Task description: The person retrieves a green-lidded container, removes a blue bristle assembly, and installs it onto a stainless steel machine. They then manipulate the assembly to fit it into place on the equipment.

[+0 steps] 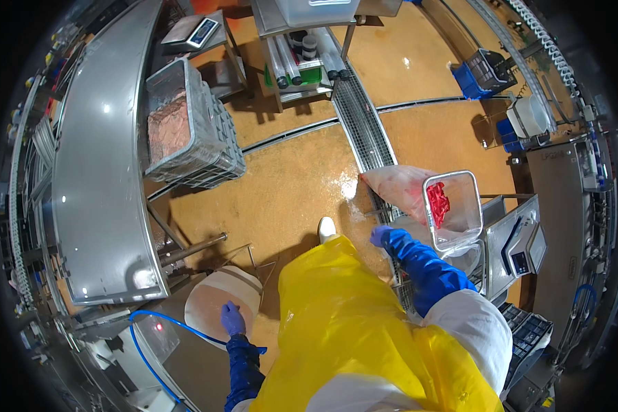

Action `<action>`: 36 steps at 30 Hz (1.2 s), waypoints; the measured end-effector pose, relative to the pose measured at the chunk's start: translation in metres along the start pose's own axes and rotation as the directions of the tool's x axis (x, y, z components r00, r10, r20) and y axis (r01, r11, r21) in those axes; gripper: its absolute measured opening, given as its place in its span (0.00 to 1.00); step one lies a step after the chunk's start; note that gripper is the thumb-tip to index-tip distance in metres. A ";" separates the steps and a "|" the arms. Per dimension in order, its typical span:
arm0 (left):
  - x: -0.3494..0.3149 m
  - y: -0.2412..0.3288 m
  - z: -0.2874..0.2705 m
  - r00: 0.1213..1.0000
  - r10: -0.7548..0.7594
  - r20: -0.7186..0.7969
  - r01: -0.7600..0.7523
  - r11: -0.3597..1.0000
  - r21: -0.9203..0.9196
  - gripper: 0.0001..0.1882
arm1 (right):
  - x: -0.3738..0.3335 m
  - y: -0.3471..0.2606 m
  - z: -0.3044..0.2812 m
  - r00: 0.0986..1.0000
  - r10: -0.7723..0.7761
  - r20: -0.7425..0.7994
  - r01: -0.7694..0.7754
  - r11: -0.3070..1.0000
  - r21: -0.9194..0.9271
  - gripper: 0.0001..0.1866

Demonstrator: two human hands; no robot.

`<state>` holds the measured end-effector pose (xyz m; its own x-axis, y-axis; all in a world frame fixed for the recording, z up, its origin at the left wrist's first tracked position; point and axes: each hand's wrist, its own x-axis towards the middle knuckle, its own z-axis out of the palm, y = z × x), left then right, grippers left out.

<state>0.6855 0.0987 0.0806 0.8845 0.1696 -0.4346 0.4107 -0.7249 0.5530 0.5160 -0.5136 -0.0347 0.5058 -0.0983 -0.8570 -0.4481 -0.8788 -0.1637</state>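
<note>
My left hand (233,318), in a purple glove and a blue sleeve, is curled closed with nothing visible in it. Below it stands a round white tub (206,295) with pinkish contents; I see no grip on the tub. On the other side, my right hand (378,235), gloved the same way, hangs closed over the floor beside a metal-framed waste bag holder (479,209). Nothing shows in its fingers. A clear bag with red material (437,204) hangs in that frame. My yellow apron (343,302) fills the lower middle, and one white boot (327,229) shows ahead of it.
A long steel table (99,158) runs along the left. Near it stands a grey crate (220,137) of pale pink meat. A floor drain grate (364,123) crosses the wet tan floor (281,185). Scales stand far left (202,32) and right (520,259). A blue hose (139,350) curves at lower left.
</note>
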 end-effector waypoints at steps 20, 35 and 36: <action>0.249 0.119 0.156 0.815 -0.117 0.568 -0.081 0.947 0.311 0.17 | 0.140 0.018 -0.247 0.995 -0.041 0.096 0.045 0.998 -0.047 0.21; 0.255 0.223 0.255 0.726 -0.524 0.446 0.683 0.627 -0.374 0.12 | 0.449 -0.031 -0.418 0.973 -0.222 -0.070 0.232 0.915 0.329 0.16; 0.246 0.221 0.265 0.676 -0.590 0.441 0.737 0.561 -0.377 0.12 | 0.483 -0.027 -0.427 0.993 -0.121 0.007 0.105 0.885 0.454 0.15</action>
<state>0.9350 -0.1961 -0.0922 0.2577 0.2477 -0.9339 0.9656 -0.0304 0.2583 1.0875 -0.7369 -0.2355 0.5514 0.0118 -0.8342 -0.6782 -0.5760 -0.4564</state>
